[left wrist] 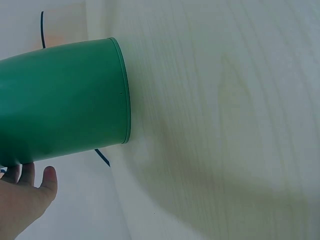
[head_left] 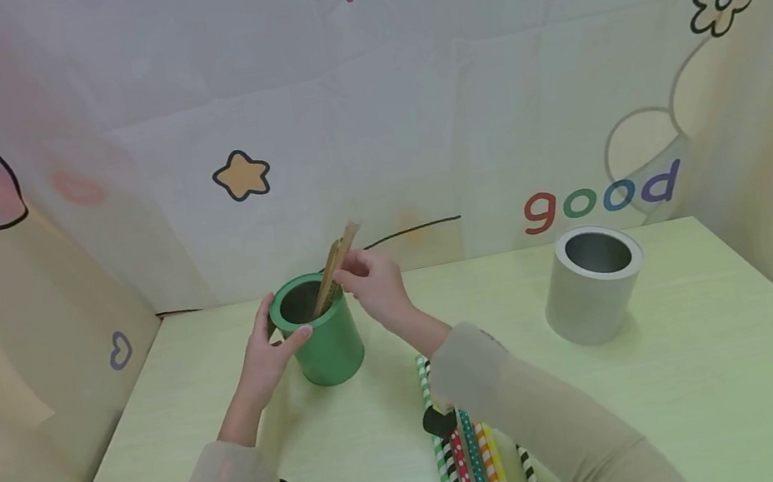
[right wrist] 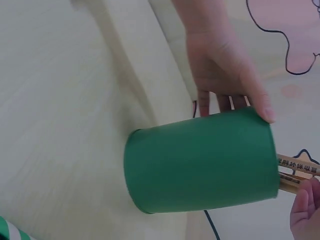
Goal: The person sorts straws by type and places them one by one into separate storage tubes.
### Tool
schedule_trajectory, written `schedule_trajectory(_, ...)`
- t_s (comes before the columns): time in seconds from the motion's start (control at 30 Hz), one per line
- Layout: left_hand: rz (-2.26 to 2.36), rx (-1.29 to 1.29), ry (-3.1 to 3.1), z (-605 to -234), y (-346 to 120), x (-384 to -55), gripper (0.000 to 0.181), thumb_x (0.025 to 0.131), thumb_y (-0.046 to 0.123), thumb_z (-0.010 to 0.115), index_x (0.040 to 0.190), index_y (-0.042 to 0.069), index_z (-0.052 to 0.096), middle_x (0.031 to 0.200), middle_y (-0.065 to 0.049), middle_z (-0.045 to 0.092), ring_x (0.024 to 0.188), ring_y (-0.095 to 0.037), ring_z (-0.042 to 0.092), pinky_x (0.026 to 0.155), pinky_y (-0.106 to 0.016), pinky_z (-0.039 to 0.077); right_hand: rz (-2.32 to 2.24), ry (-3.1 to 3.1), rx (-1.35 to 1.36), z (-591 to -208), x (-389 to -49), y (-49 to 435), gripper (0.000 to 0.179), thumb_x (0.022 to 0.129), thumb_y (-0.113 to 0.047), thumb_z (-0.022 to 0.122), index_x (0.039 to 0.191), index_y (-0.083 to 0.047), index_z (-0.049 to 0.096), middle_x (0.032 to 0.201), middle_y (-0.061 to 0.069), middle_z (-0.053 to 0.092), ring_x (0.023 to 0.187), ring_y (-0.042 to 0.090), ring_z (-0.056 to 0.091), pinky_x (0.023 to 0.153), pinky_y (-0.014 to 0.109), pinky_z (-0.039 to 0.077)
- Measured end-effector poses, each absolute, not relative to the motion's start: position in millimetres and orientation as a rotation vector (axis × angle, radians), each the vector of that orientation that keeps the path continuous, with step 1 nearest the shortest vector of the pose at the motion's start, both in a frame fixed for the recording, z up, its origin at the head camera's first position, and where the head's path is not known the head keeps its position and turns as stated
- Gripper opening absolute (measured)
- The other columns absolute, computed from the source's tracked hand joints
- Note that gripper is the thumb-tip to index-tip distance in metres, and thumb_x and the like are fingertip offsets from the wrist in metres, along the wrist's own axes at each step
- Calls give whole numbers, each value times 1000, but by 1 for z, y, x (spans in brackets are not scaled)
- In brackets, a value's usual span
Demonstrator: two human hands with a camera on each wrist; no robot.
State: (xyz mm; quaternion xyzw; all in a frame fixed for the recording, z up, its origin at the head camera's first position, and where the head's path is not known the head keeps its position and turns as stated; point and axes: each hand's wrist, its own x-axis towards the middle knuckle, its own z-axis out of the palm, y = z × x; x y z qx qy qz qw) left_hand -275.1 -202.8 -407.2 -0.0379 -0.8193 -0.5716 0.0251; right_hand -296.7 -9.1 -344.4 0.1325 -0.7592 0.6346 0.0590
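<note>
Your right sleeve (head_left: pixel 557 408) is closest in the head view, and it hides part of the row of colorful straws (head_left: pixel 476 463) on the counter (head_left: pixel 716 357). Past it, your left hand (head_left: pixel 269 361) grips the green cup (head_left: pixel 332 355) by the rim (head_left: pixel 323 321), thumb at the front. Your right hand (head_left: pixel 379 288) pinches some brown sticks (head_left: pixel 339 265) high up. Their low ends are inside the cup, and they lean to the right. Off to the right stands a gray cup (head_left: pixel 582 307), well apart. Your high pinch should work well, as it leaves room above the rim. Try to line the sticks up with the middle of the hole, so they don't scrape the side.

From the left wrist, you see the side of the green cup, and your left fingers (left wrist: pixel 49 181) touch it. Hold it firm there, or it could tip if the sticks push on the rim.

From the right wrist, the sticks poke out of the cup, with small dark writing (right wrist: pixel 292 163) on them. One could slip from a loose pinch, so squeeze them together and move slowly. Lift your sleeve a bit too, as it might knock the straws.
</note>
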Motion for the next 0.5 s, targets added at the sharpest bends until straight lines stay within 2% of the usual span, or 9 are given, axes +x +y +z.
schedule_trajectory(0.27,-1760,-109,-2536,-408,-204,-276,86,80,38,62,143,18,6,147,-7,19,135,-28,15,104,-54,20,1807,-2469,427,-357,-294,-18,15,82,-13,60,90,-1,64,85,11,63,72,12,52,59,18,44)
schedule_trajectory(0.5,-1762,-100,-2536,-409,-204,-276,86,80,39,62,143,18,6,147,-5,19,135,-26,16,104,-53,21,1745,-2566,432,-364,-293,-19,17,83,-17,60,91,-3,65,88,9,65,76,14,56,61,20,46)
